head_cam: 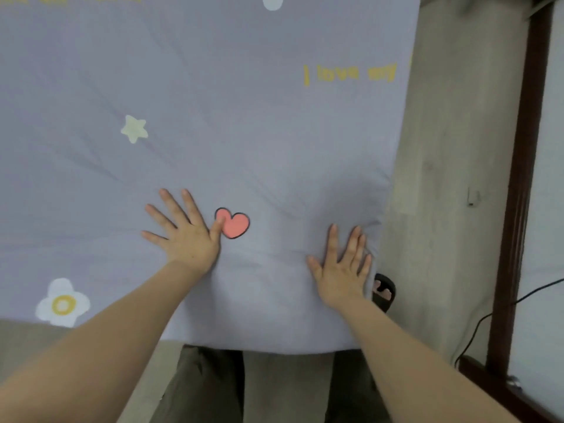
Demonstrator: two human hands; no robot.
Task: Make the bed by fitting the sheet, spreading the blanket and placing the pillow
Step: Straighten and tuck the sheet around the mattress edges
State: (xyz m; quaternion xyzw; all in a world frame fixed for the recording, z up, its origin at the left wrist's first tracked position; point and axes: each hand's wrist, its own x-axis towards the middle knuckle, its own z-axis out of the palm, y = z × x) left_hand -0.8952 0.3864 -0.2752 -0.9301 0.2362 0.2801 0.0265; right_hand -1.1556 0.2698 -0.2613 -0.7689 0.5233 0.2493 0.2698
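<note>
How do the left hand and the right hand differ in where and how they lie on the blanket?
The left hand lies further in from the blanket's side edge, its thumb touching the pink heart; the right hand lies by the right edge, clear of the heart. The left hand's fingers fan wide and point up-left; the right hand's fingers lie closer together and point nearly straight up. Both rest flat, fingers straight, palms down, gripping nothing.
</note>
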